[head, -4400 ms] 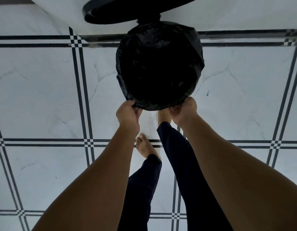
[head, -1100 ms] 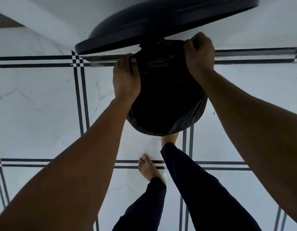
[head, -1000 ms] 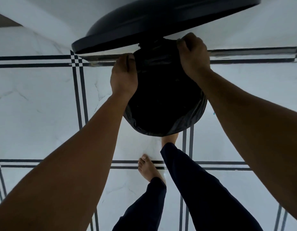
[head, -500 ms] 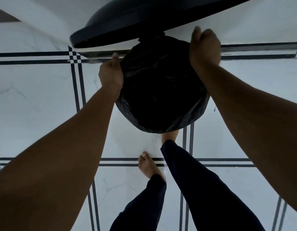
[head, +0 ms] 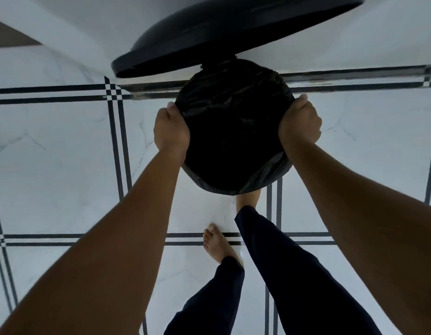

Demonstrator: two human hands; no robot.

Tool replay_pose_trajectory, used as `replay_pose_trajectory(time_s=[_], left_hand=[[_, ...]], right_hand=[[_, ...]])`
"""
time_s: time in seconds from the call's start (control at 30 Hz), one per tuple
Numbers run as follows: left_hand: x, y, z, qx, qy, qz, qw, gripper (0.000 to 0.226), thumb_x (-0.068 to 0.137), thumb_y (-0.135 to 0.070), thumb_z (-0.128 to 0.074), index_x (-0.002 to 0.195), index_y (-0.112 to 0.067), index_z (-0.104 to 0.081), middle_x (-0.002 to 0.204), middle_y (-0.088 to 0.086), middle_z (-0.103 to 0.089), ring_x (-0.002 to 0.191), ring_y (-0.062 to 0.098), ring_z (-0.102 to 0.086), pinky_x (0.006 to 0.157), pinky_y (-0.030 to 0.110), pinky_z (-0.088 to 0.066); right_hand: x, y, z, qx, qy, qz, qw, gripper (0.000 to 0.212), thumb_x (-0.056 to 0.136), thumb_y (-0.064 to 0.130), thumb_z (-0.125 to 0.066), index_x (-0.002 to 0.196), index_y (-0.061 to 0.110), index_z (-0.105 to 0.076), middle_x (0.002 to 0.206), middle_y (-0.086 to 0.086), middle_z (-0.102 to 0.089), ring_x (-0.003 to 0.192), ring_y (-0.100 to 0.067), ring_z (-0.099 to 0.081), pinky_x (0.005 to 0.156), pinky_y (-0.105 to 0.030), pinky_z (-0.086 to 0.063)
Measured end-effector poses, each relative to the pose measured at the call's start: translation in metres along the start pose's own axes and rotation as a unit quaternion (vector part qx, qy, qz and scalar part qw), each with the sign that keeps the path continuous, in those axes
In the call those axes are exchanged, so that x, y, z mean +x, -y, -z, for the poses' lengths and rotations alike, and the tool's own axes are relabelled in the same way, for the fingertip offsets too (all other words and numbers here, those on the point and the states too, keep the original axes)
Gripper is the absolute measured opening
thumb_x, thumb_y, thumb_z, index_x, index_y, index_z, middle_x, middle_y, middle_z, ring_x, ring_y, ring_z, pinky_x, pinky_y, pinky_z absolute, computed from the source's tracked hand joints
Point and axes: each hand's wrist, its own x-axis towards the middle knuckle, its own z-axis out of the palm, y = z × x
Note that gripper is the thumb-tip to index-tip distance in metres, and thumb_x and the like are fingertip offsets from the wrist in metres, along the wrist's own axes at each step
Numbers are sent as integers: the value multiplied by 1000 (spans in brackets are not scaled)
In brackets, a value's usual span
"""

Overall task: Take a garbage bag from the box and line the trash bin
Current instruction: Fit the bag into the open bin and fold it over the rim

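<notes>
Left hand [head: 171, 131] closed on the bag [head: 233, 131] at the bin's left rim, thumb on top. Bag sits between my hands, stretched over the round bin mouth on the floor [head: 52, 153], lid [head: 233, 32] tipped up behind. Right hand [head: 300, 124] grips the bag at the right rim. Both equally near; far edge, under the lid, likely needs tucking next.

Seen from above, the left hand [head: 171, 131] and right hand [head: 300, 124] grip opposite sides of a black garbage bag [head: 233, 131] stretched over a round trash bin, its lid [head: 233, 32] raised, on a white tiled floor [head: 52, 153].
</notes>
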Motion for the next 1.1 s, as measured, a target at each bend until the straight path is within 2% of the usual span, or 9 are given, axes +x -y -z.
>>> replay_pose_trajectory(time_s=[0.07, 0.17, 0.27, 0.37, 0.5, 0.73, 0.9, 1.0, 1.1], left_hand=[[11, 0, -2, -4, 24, -6, 1000, 44, 107, -46, -28, 114, -18, -61, 105, -4, -64, 104, 21, -62, 103, 44, -50], [15, 6, 2, -44, 55, 8, 998, 48, 107, -48, -31, 113, -17, -66, 105, -2, -69, 102, 17, -65, 100, 40, -53], [8, 7, 9, -45, 44, -12, 998, 37, 106, -41, -39, 100, -16, -65, 95, -4, -66, 94, 15, -63, 95, 39, -55], [-7, 7, 13, -10, -3, -54, 998, 40, 102, -42, -42, 122, -17, -65, 116, -2, -68, 111, 19, -63, 103, 45, -51], [-39, 1, 18, 107, -44, -117, 986, 48, 102, -44, -46, 142, -19, -55, 142, 5, -59, 135, 27, -49, 113, 49, -37], [-96, -22, 49, 128, 30, -290, 948, 45, 96, -38, -45, 130, -15, -65, 125, 6, -70, 118, 29, -61, 103, 50, -48], [-138, -60, 90, 132, 39, -328, 935, 40, 98, -37, -44, 128, -21, -65, 126, -1, -69, 120, 24, -58, 106, 49, -45], [-159, -77, 117, 80, 16, -367, 927, 32, 100, -30, -48, 123, -18, -68, 121, -2, -69, 117, 20, -57, 104, 44, -46], [-176, -100, 138, 17, -26, -385, 922, 27, 102, -22, -47, 118, -19, -68, 114, -13, -64, 113, 16, -55, 97, 41, -50]], right_hand=[[3, -2, -4, 26, 1, 6, 1000, 60, 108, 38, -12, 126, 13, -64, 128, -9, -67, 124, -34, -55, 105, -46, -41], [4, -4, -2, 37, 2, 0, 999, 57, 108, 39, -15, 123, 14, -64, 126, -8, -67, 122, -33, -56, 103, -45, -41], [-4, 4, 4, 7, -78, 15, 997, 45, 108, 40, -25, 119, 15, -61, 123, -6, -63, 119, -30, -53, 99, -45, -36], [-27, 12, 7, 13, -158, 158, 975, 37, 104, 40, -37, 110, 14, -63, 115, -6, -63, 113, -29, -54, 97, -44, -37], [-55, 18, 13, -13, -104, 340, 935, 40, 103, 41, -41, 119, 11, -63, 120, -10, -64, 113, -32, -56, 92, -44, -44], [-115, 34, 67, -48, -10, 441, 896, 45, 103, 41, -39, 130, 11, -61, 132, -13, -61, 123, -32, -54, 100, -45, -47], [-156, 46, 115, -19, 21, 461, 887, 45, 104, 40, -36, 129, 10, -60, 130, -11, -63, 120, -29, -58, 100, -44, -50], [-176, 60, 148, 46, 3, 496, 867, 38, 105, 35, -40, 122, 9, -63, 118, -9, -66, 108, -24, -61, 93, -38, -53], [-188, 81, 183, 70, -82, 526, 844, 30, 103, 29, -47, 112, 9, -66, 107, -8, -66, 98, -24, -60, 87, -38, -51]])
